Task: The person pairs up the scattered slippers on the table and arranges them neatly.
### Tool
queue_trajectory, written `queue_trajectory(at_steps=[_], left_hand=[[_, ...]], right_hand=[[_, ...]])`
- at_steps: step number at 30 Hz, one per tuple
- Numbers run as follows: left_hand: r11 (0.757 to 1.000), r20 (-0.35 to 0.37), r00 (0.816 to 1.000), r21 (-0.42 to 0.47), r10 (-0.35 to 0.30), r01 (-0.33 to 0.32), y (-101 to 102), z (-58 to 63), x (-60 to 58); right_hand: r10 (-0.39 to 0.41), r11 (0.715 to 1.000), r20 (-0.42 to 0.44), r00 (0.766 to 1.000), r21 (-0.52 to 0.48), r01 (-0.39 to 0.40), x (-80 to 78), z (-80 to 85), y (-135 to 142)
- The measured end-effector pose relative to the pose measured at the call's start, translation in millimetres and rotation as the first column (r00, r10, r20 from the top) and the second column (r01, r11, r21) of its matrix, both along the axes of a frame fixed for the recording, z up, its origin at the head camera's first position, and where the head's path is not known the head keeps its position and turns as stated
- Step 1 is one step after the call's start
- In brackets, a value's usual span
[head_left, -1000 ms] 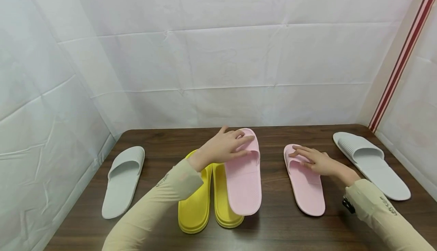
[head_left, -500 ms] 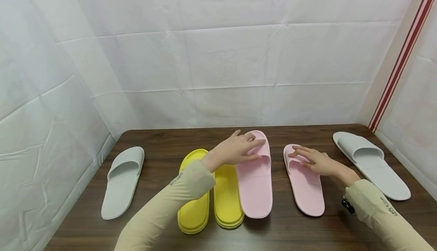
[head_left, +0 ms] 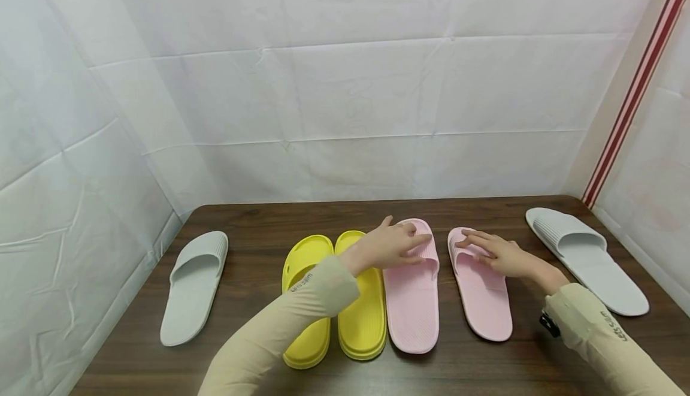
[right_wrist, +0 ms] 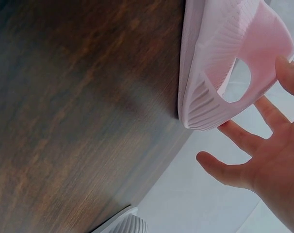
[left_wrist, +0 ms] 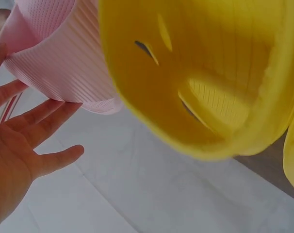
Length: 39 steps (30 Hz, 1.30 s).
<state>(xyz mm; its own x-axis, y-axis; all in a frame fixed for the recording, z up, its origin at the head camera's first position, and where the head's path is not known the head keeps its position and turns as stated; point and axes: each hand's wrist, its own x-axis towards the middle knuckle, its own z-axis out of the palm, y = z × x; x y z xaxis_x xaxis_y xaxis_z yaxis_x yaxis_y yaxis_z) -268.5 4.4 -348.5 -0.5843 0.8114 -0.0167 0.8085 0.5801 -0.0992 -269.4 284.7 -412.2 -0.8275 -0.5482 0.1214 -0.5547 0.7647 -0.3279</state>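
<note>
With its thumb and fingers at the ribbed strap, my left hand (head_left: 389,246) grips a pink slide slipper (head_left: 412,309) right beside the yellow pair. The left wrist view shows thumb and fingertips at opposite edges of that strap (left_wrist: 64,53), little finger sticking out. My right hand (head_left: 504,257) grips the strap of the second pink slipper (head_left: 487,303), which lies on the dark wooden table. In the right wrist view its thumb is on the strap's opening edge and fingertips (right_wrist: 227,127) touch the strap's front edge. Both pink toes point away from me.
A left yellow slipper (head_left: 307,345) and a right yellow slipper (head_left: 362,324) stand together, partly behind my left sleeve (head_left: 302,312). One pale grey slipper (head_left: 188,306) lies at far left, another (head_left: 606,270) at far right. A white cloth (head_left: 345,96) hangs behind the table (head_left: 259,222).
My left hand has moved right and down with its pink slipper, from over the right yellow slipper to a spot beside it. My right hand and its slipper have stayed still.
</note>
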Motion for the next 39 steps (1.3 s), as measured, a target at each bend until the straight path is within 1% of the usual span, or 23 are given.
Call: queue_trajectory(at_steps=[8,16,18,23,26,29,32,36,39], left_hand=[[0.998,0.030,0.999,-0.054,0.012,-0.010,10.0,-16.8,1.3],[0.998,0.024,1.000,-0.069,-0.013,0.015,15.5,-29.0,-1.2],[0.998,0.034,0.999,-0.067,-0.011,0.013,15.7,-31.1,-1.1],[0.998,0.055,0.998,-0.065,-0.004,0.008,14.9,-36.4,-0.2],[0.997,0.038,0.999,-0.074,-0.017,0.019,15.7,-39.7,0.4],[0.996,0.017,0.999,-0.082,-0.029,0.030,17.1,-41.7,1.6],[0.996,-0.007,1.000,-0.090,-0.029,0.028,18.5,-42.7,2.6],[0.996,-0.029,0.999,-0.083,-0.017,0.015,19.5,-41.5,4.9],[0.998,-0.053,0.998,-0.063,-0.025,0.022,18.9,-38.0,10.2]], right_hand=[[-0.010,1.000,0.010,1.000,-0.006,0.010,-0.1,-1.3,0.1],[-0.017,1.000,0.013,1.000,-0.009,0.017,-1.3,-3.5,1.9],[-0.018,1.000,0.017,1.000,-0.018,0.018,-1.0,-4.3,1.4],[-0.052,0.998,0.066,0.996,-0.025,0.054,1.7,-5.6,-2.1],[-0.076,0.997,0.077,0.994,-0.016,0.078,4.7,-4.4,-4.1],[-0.081,0.997,0.040,0.996,0.015,0.080,7.9,-2.5,-5.0],[-0.068,0.996,-0.021,0.998,0.049,0.068,11.8,-0.1,-6.0],[-0.053,0.997,-0.102,0.993,0.059,0.059,19.7,2.7,-7.7],[-0.058,0.996,-0.135,0.989,0.055,0.065,28.2,5.1,-8.3]])
